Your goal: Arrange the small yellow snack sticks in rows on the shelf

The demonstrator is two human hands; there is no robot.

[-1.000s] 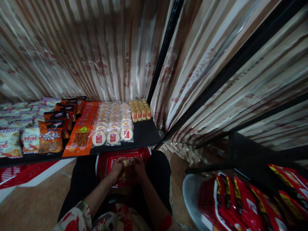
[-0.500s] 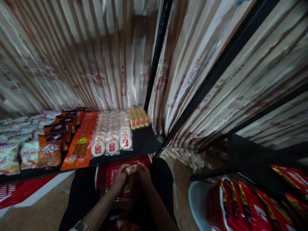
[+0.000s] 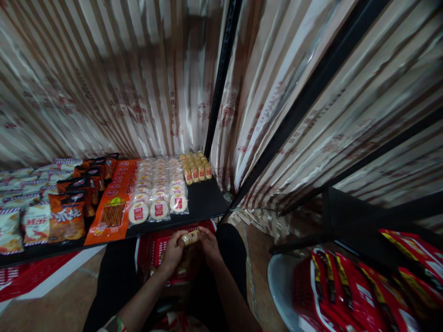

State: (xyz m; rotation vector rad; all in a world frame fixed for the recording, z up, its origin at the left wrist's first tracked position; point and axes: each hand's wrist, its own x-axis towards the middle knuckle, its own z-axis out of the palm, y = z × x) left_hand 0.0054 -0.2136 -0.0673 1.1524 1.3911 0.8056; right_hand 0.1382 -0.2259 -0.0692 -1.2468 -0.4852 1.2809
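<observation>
Between my two hands is a small wrapped snack roll [image 3: 190,237], pale yellow in clear film. The fingers of my left hand [image 3: 173,251] pinch its left end, and those of my right hand [image 3: 208,245] hold its right end. Both hands are over a red plastic basket [image 3: 162,236] between my knees, with more wrapped pieces dimly visible inside. Ahead, at the right end of a black shelf [image 3: 204,198], stand similar small yellow snack rolls [image 3: 198,173] in rows. Left of them lie rows of round white rice crackers [image 3: 159,210] in clear packs.
Further left on the shelf are orange stick-snack packs [image 3: 109,207], orange-black bags [image 3: 67,216] and white bags [image 3: 38,223]. Black posts [image 3: 221,83] rise before a pleated curtain [image 3: 145,83]. A pale tub [image 3: 280,281] and red bags [image 3: 363,286] stand at lower right.
The view has shifted slightly, so the shelf and bags sit a little further left. Both hands still hold the snack roll, which has turned slightly and shows more of its wrapper.
</observation>
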